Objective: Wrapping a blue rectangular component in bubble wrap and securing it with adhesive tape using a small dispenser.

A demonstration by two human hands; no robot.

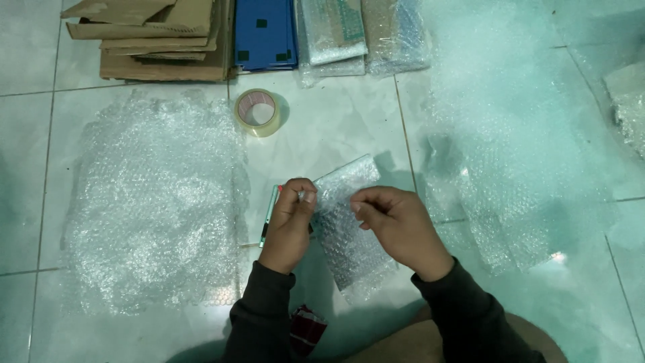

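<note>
1. Down on the pale tiled floor (336,128), 2 bare hands in dark sleeves work on a small bubble-wrapped parcel (346,222), which lies tilted on the tiles between them.
2. Left hand (290,225): the fingers are curled in and pressed together at the parcel's upper left edge, pinching something small against the thumb; what exactly it is cannot be told.
3. Right hand (396,225): the fingertips are drawn together and pinch the wrap on the parcel's right side.
4. A slim green-edged tool (270,216), perhaps a cutter, lies on the floor just beside the left hand, partly hidden by it.
5. A roll of clear tape (256,112) stands on the tiles beyond the hands, well apart from them.
6. A big crumpled sheet of bubble wrap (154,202) is spread to the left, and a second sheet (517,148) covers the floor to the right.
7. At the far edge sit flattened cardboard (158,37), a blue stack (265,33) beside it, and plastic-wrapped packs (363,30) next to that.
</note>
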